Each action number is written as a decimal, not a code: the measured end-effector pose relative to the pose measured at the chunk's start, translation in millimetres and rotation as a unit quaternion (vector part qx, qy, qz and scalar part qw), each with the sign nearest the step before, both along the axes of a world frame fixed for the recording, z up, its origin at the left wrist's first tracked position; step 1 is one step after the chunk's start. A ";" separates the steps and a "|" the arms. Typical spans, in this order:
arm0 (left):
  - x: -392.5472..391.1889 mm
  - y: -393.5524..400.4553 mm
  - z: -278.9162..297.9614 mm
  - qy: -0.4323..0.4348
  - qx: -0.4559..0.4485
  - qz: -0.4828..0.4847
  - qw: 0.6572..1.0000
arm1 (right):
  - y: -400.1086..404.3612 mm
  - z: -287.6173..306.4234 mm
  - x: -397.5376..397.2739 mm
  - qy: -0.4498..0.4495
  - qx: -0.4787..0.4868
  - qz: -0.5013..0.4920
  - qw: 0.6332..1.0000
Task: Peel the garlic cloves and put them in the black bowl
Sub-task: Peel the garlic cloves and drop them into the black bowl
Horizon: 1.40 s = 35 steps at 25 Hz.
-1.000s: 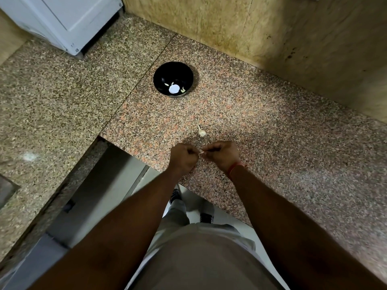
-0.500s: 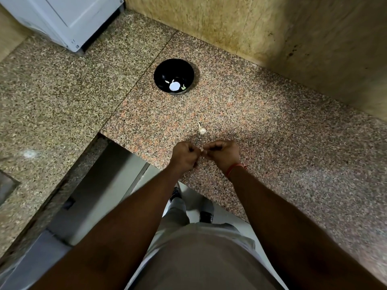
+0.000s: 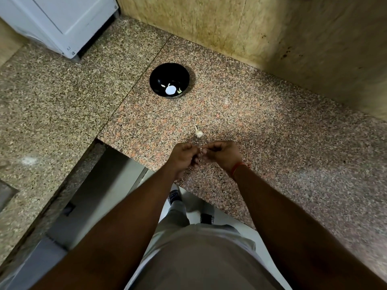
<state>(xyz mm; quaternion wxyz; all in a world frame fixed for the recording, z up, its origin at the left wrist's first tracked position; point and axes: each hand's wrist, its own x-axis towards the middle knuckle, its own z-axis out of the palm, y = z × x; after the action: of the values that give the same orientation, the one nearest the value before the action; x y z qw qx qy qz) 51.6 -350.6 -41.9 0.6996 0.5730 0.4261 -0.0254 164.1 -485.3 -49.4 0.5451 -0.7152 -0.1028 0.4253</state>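
hands, two, meeting over the near edge of the desk (image 3: 272, 130). left hand (image 3: 183, 156): grip curled, fingertips pinching a small garlic clove (image 3: 201, 151) that shows only as a pale speck between the two hands. right hand (image 3: 222, 153): grip likewise curled, pinching the same clove from the other side; red thread (image 3: 238, 167) at the wrist. garlic remnant (image 3: 198, 132), pale, with a thin stalk, lying on the speckled granite just beyond the hands. black bowl (image 3: 156, 80), further back near the seam of the desk, holding a few pale peeled pieces (image 3: 179, 90) and a round white glare. white appliance (image 3: 62, 24), far left corner. beige stone wall (image 3: 209, 24) behind.
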 end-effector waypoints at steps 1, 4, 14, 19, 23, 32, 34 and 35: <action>1.7 0.3 0.8 0.002 0.003 0.001 1.000 | -0.3 -0.7 1.0 0.020 0.010 -0.020 1.000; 3.1 2.2 -2.5 0.029 0.051 -0.013 0.998 | -0.4 -1.9 3.7 0.118 0.052 -0.116 0.985; -8.0 10.3 -12.5 0.057 0.149 -0.056 0.986 | 3.1 -2.7 8.1 0.181 0.058 -0.138 0.972; -7.9 10.3 -7.5 0.063 0.108 -0.055 0.991 | 6.3 -2.5 8.9 0.173 0.035 -0.124 0.977; -12.3 13.1 -13.0 0.064 0.153 -0.032 0.986 | 7.3 -0.4 7.5 0.146 0.021 -0.089 0.985; -23.6 24.6 -17.5 0.133 0.328 -0.015 0.935 | 7.3 -2.1 6.1 0.126 0.022 -0.054 0.990; -21.5 22.5 -14.5 0.141 0.336 -0.033 0.931 | 8.6 -2.4 4.5 0.118 0.023 -0.042 0.992; -20.1 22.3 -14.3 0.147 0.342 -0.036 0.927 | 9.5 -2.8 4.2 0.113 0.020 -0.037 0.993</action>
<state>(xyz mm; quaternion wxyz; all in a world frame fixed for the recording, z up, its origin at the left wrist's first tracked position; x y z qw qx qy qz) 31.5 -328.3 -56.1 0.3891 0.7824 0.4861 0.0128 168.2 -475.8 -52.1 0.5829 -0.6548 -0.0226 0.4806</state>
